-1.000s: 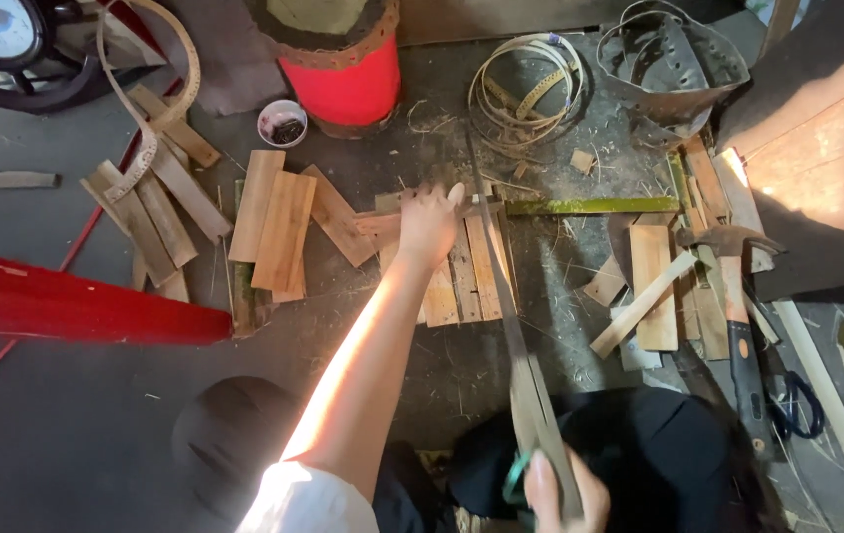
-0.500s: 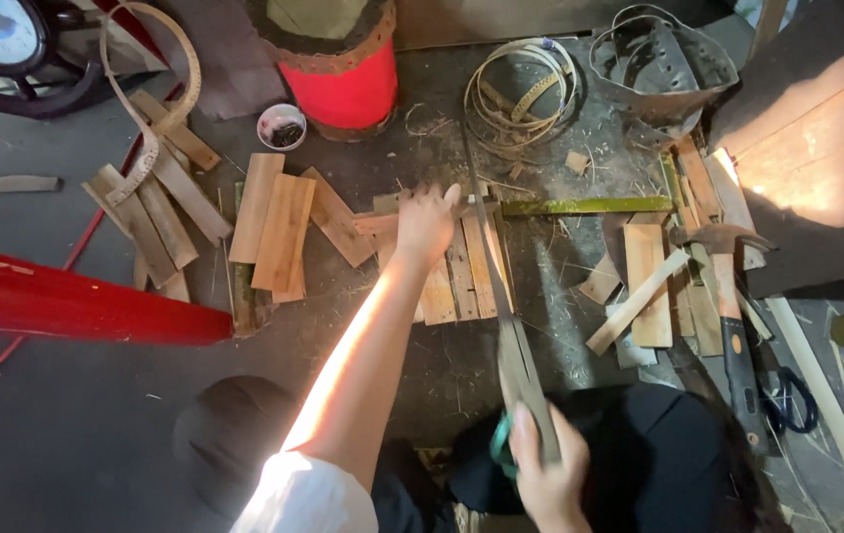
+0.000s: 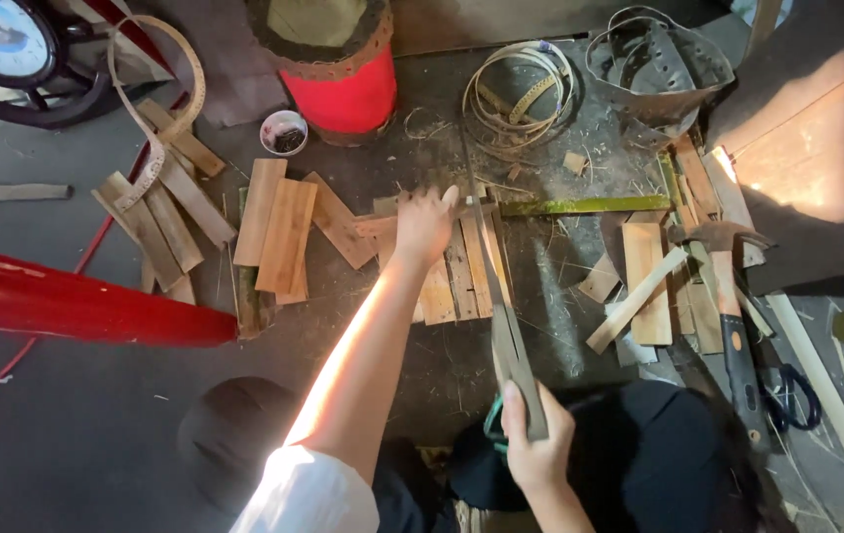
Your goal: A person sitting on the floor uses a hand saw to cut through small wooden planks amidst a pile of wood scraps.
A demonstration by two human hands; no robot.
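The left hand (image 3: 424,223) reaches far out over the floor (image 3: 67,415). Its fingers are spread a little and it presses down on a row of flat bamboo slats (image 3: 452,271) that lie side by side. The thumb points to the right, toward the tip of a long blade.

The right hand (image 3: 537,446) is low in the picture, close to the person's dark lap. It is closed tight around the handle of a long knife (image 3: 501,306). The knife runs up from this hand toward the left hand. Its thin tip lies over the bamboo slats, just beside the left thumb. Something green shows under the right hand, but it is too hidden to tell what it is.

A green bamboo strip (image 3: 585,205) lies flat just to the right of the left hand. More flat wood pieces (image 3: 284,232) lie in a pile to the left. A red drum (image 3: 343,74) stands at the top, with a small white bowl (image 3: 284,131) next to it. Coils of thin bamboo (image 3: 521,94) lie near a woven basket (image 3: 654,64). A hammer (image 3: 728,286) lies on the right, and blue scissors (image 3: 792,395) lie just below it. A thick red pipe (image 3: 76,301) lies across the left side.
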